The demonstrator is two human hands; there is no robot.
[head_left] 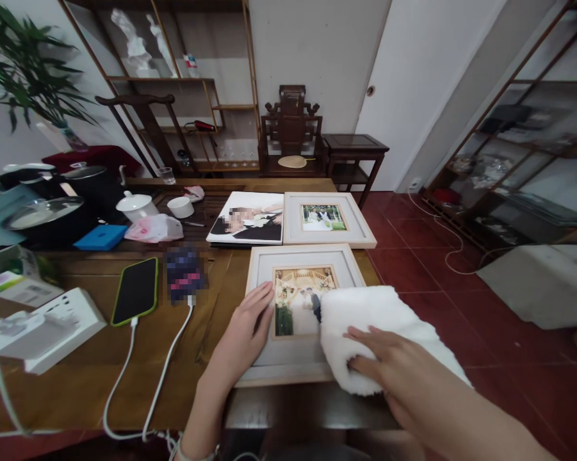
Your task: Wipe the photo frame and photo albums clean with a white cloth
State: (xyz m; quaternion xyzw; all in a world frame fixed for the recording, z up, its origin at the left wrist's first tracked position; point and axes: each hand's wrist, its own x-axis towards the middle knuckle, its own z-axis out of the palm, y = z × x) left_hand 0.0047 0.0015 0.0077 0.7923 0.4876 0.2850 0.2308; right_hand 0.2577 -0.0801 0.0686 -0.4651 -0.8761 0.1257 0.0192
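Observation:
A framed wedding photo [298, 291] with a pale wooden frame and wide light mat lies at the table's near edge. My left hand [244, 330] rests on its left side, fingers stretched out along the mat beside the picture. My right hand [396, 358] grips a fluffy white cloth [365, 307] and presses it on the right part of the frame. The cloth covers the frame's lower right corner and hangs past the table's right edge. Behind it lie a second framed photo [360, 221] and a photo panel [250, 218], side by side.
To the left are a green-cased phone [135, 291] and a blurred-out device [185, 275], both on white cables. A white power strip [72, 323], a blue box [100, 237], a lidded white teapot [135, 205] and dark pots [48, 214] stand farther left. Beyond is a carved chair [292, 128].

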